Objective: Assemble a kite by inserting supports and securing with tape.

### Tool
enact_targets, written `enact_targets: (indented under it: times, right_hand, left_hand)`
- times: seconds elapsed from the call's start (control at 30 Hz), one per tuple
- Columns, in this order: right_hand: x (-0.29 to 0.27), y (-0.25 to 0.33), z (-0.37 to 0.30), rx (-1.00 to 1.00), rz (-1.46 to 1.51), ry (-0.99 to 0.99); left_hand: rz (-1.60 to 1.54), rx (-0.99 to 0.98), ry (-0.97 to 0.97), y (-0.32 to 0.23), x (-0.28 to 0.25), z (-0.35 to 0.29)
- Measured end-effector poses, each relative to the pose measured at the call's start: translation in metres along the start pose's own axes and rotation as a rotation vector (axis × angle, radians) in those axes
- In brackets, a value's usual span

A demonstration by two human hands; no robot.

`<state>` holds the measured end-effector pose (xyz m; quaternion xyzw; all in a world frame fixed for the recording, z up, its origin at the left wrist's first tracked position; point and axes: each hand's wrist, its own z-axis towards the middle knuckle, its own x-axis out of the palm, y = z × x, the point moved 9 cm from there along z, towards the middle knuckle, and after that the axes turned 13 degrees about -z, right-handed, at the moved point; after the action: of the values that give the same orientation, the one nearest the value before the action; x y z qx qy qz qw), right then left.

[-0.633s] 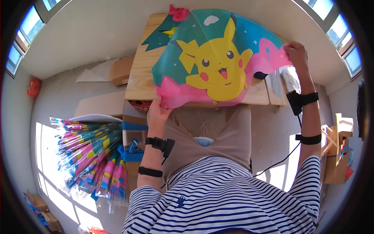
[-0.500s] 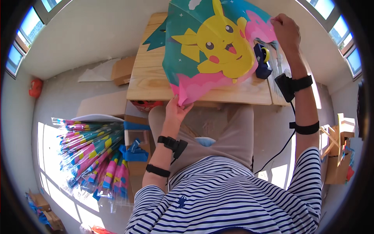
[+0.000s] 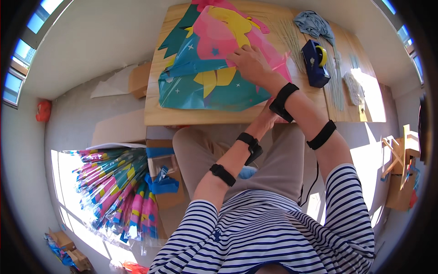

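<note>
A thin, glossy printed sheet lies folded over itself on the wooden table, teal and pink with parts of a yellow cartoon figure. My right hand reaches across its middle, fingers bent and closed on the sheet at a fold. Below the right wrist is my left hand, at the table's front edge by the sheet's lower right side. The right forearm crosses over it, so its fingers are mostly hidden. Black straps with small devices are on both forearms.
Right of the sheet stand a dark blue tape dispenser with yellow tape, bundles of thin rods and a grey-blue cloth. Many wrapped, rolled printed sheets fan out at the lower left, beside a cardboard box.
The sheet, spread with its figure facing up before, is now turned and folded over. My right hand came left and nearer from the far right corner; my left hand moved right, beneath the right wrist.
</note>
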<state>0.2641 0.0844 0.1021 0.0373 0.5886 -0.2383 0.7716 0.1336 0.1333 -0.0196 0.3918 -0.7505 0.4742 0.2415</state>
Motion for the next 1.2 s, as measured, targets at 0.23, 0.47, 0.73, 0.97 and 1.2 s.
enact_targets:
  times: [0.23, 0.47, 0.73, 0.97, 1.2]
  right_hand:
    - [0.079, -0.037, -0.058, 0.129, 0.024, 0.168]
    - [0.072, -0.044, -0.107, 0.250, 0.009, 0.091]
    - [0.077, -0.082, -0.200, 0.380, -0.039, 0.123]
    - [0.084, -0.103, -0.192, 0.416, -0.073, 0.097]
    - [0.089, -0.123, -0.173, 0.445, -0.035, 0.110]
  left_hand:
    - [0.943, 0.023, 0.296, -0.028, -0.052, -0.094]
    - [1.652, 0.795, -0.073, -0.150, -0.104, -0.116]
    - [1.966, 0.576, -0.341, -0.127, -0.146, -0.073]
    - [1.871, 0.506, -0.477, -0.129, -0.150, -0.081]
    - [1.805, 0.443, -0.481, -0.144, -0.148, -0.071]
